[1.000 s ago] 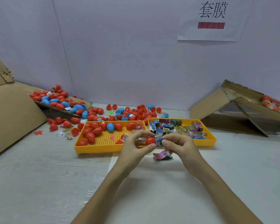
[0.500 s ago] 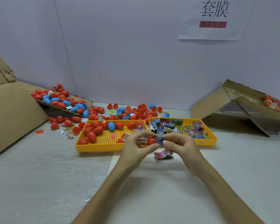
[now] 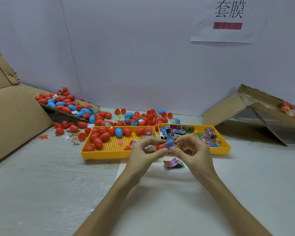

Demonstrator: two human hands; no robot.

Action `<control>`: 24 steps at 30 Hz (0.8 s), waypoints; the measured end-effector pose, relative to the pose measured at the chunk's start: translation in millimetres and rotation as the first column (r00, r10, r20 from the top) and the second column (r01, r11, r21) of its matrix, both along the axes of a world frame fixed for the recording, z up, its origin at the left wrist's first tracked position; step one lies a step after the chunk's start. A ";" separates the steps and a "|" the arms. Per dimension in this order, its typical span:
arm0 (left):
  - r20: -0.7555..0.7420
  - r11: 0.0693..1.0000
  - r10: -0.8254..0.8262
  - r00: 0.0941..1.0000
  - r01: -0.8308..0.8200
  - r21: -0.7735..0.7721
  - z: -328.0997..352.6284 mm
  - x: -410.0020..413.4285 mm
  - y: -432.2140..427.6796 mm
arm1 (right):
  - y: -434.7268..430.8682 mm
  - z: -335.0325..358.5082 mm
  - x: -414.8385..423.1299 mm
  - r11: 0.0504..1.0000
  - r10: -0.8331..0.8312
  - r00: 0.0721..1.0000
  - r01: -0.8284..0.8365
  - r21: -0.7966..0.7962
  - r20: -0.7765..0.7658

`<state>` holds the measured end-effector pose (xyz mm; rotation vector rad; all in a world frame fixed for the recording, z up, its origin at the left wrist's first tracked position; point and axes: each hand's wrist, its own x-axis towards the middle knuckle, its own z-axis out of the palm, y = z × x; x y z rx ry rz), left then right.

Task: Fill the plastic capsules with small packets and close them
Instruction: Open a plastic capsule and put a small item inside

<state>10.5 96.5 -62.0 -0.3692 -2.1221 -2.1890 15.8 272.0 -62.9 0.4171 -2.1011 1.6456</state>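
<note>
Two hands [image 3: 169,150], smooth red capsule half [image 3: 160,146], crinkly blue packet [image 3: 170,143]

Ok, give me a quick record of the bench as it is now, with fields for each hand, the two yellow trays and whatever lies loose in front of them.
left hand: grips a red capsule between thumb and fingers
right hand: pinches a blue packet at the capsule's right end
capsule state: not closed, packet sticks out
left yellow tray: red capsules and one blue capsule
right yellow tray: small printed packets
loose packets: on the table just in front of the trays, below the hands
</note>
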 end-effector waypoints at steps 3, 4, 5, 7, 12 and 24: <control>0.079 0.990 -0.035 0.996 0.023 0.137 3.4 1.5 -0.7 | -1.3 -1.0 1.0 0.999 -0.011 0.999 0.010 -0.041 -0.037; 0.097 0.981 -0.050 0.994 0.030 0.192 4.6 1.8 -1.0 | -1.4 -1.1 1.4 0.999 -0.018 0.998 0.017 -0.028 -0.055; 0.109 0.969 -0.063 0.992 0.034 0.243 5.7 1.7 -1.5 | -1.7 -1.5 1.6 0.999 -0.034 0.996 0.035 0.005 -0.080; 0.136 0.937 -0.098 0.986 0.046 0.346 7.3 1.3 -2.9 | -3.4 -3.5 2.1 0.992 -0.072 0.986 0.086 0.087 -0.150; 0.224 0.713 -0.304 0.926 0.066 0.698 9.0 2.0 -6.9 | -14.0 -10.9 4.2 0.970 -0.060 0.949 0.129 0.208 -0.308; 0.260 0.624 -0.450 0.854 0.092 0.776 4.6 7.1 -2.1 | -31.1 -13.7 13.9 0.916 -0.088 0.847 0.275 0.292 -0.524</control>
